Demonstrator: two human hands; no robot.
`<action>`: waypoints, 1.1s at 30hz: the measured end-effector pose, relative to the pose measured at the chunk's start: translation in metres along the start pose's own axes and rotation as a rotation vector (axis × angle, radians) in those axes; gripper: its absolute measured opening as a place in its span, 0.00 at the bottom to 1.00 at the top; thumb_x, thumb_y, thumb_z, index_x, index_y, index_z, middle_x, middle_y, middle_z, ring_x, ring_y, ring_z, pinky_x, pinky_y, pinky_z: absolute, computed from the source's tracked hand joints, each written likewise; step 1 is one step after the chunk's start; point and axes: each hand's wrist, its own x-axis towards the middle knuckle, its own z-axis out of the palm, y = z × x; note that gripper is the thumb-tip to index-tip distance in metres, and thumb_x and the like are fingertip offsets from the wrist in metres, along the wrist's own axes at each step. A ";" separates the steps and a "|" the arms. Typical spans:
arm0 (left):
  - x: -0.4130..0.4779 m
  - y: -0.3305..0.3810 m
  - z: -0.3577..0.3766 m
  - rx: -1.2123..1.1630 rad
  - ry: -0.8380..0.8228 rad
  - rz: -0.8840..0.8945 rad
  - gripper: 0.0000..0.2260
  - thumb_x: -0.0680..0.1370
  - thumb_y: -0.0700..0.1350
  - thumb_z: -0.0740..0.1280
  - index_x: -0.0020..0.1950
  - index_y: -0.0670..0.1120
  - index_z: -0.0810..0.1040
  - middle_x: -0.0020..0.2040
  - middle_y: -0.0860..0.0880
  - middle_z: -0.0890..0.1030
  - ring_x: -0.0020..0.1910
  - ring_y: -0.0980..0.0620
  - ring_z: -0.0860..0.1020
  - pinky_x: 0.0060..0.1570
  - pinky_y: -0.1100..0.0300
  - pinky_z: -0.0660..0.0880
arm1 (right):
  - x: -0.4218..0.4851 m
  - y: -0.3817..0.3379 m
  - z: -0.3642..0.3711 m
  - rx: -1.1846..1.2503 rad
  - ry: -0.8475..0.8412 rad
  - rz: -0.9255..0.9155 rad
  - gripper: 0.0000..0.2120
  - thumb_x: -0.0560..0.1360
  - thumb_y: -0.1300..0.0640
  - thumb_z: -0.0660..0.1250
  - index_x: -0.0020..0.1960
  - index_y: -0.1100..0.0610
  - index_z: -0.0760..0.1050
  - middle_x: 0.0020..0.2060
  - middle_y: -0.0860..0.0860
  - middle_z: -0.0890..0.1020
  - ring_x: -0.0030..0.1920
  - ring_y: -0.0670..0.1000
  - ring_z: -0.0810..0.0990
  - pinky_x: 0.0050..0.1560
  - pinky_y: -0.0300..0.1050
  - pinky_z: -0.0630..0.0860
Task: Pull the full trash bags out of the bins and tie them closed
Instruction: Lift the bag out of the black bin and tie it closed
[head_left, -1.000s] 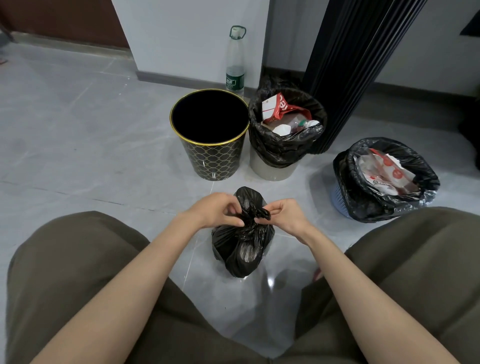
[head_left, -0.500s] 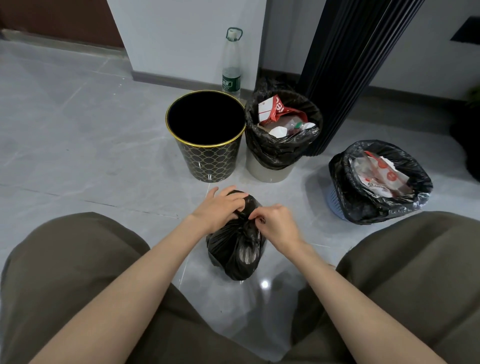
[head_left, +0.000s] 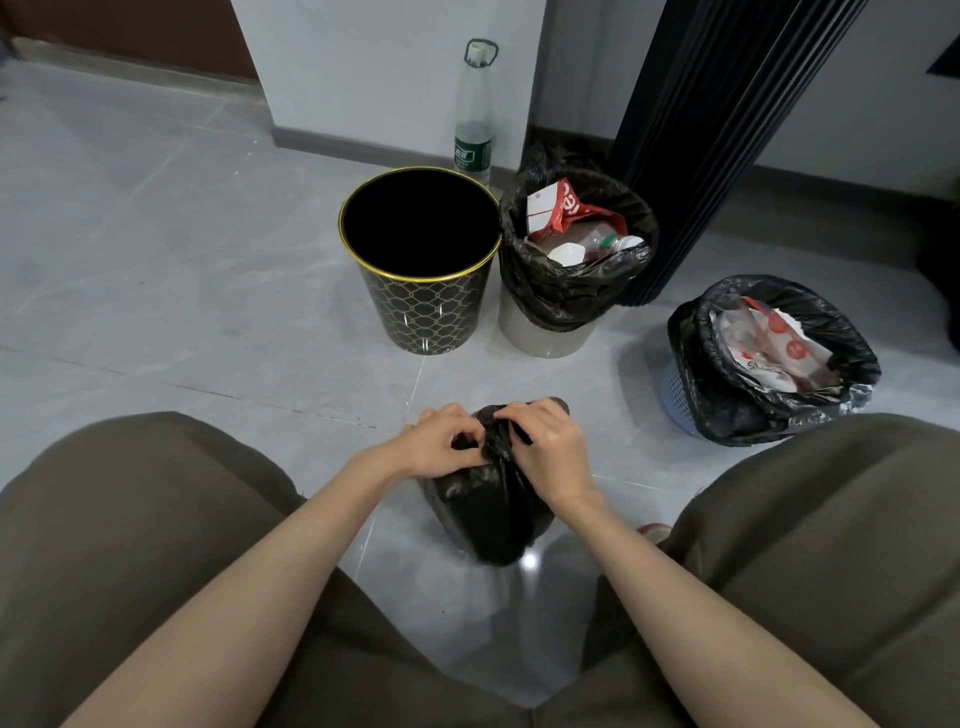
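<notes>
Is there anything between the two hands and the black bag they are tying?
Nothing visible stands between them. The left hand and the right hand both pinch the gathered neck of the black bag on the floor.

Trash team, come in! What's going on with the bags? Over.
Left grip, right grip both pinching neck of the floor bag, mid-knot. Middle bag and right bag full, not yet out of bins. Nothing blocking.

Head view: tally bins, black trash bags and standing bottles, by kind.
Bins: 3 (black-gold bin, pale bin, blue bin)
Trash bags: 3 (floor bag, pale-bin bag, blue-bin bag)
Standing bottles: 1 (bottle)
Total: 7
</notes>
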 end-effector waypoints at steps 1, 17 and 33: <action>-0.001 0.001 -0.001 -0.049 -0.033 0.003 0.09 0.74 0.51 0.69 0.49 0.48 0.80 0.51 0.51 0.72 0.56 0.48 0.72 0.63 0.58 0.67 | -0.002 0.001 0.001 0.021 -0.017 0.015 0.10 0.66 0.67 0.72 0.46 0.58 0.82 0.39 0.48 0.84 0.39 0.50 0.75 0.39 0.43 0.75; 0.013 0.004 0.012 -0.311 0.288 0.006 0.08 0.76 0.42 0.68 0.54 0.47 0.83 0.47 0.50 0.83 0.39 0.62 0.75 0.47 0.66 0.71 | -0.007 0.003 -0.006 0.123 -0.153 0.171 0.25 0.57 0.71 0.62 0.51 0.54 0.78 0.45 0.45 0.78 0.49 0.50 0.71 0.50 0.48 0.72; 0.015 0.011 0.005 -0.074 0.349 0.019 0.05 0.73 0.46 0.69 0.43 0.53 0.85 0.42 0.55 0.77 0.36 0.54 0.77 0.47 0.53 0.77 | -0.001 0.006 -0.014 0.080 -0.191 0.047 0.23 0.56 0.75 0.64 0.47 0.58 0.78 0.39 0.47 0.78 0.42 0.54 0.75 0.40 0.46 0.72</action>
